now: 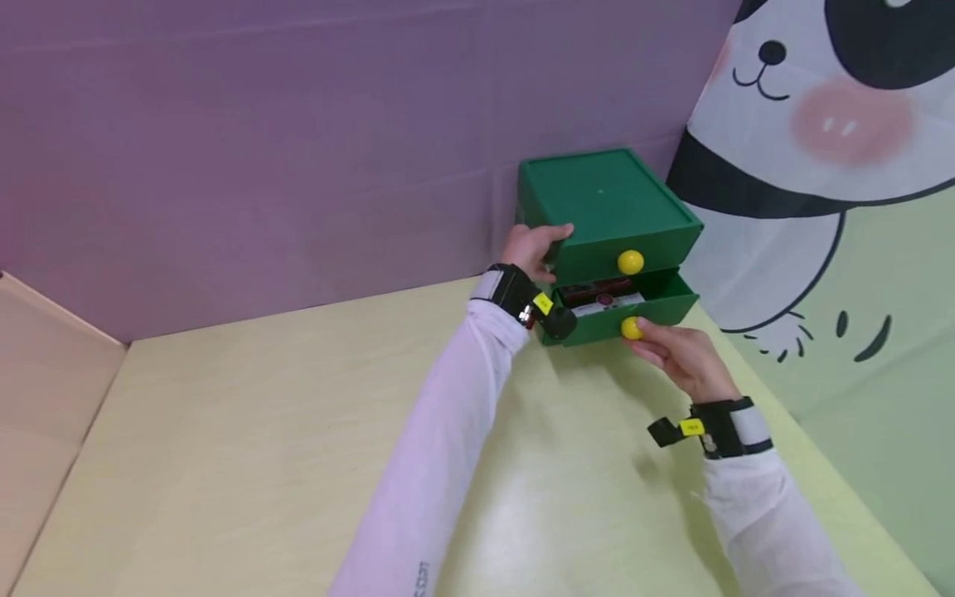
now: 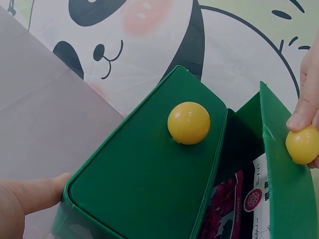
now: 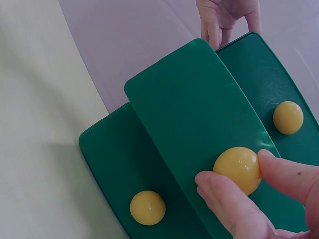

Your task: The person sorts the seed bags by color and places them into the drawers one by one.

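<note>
Green drawer box point(image 1: 608, 207) stands on desk point(image 1: 261, 431) against the purple wall. Left hand point(image 1: 531, 249) grips the box's top left edge. Right hand point(image 1: 682, 356) pinches yellow knob point(image 1: 631, 328) of the middle drawer point(image 1: 634, 311), which is partly open.

The drawer box point(image 1: 608, 240) stands on the table point(image 1: 261, 431), against the back wall point(image 1: 298, 149).

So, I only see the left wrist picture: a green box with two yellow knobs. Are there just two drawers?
Observer: No, three. The right wrist view shows a third knob on a drawer below the open one.
Operator: What's the left hand doing?
Observer: The left hand holds the box by its top left edge.
Operator: And where does it stand?
Observer: On a pale yellow table, against a purple wall.
</note>
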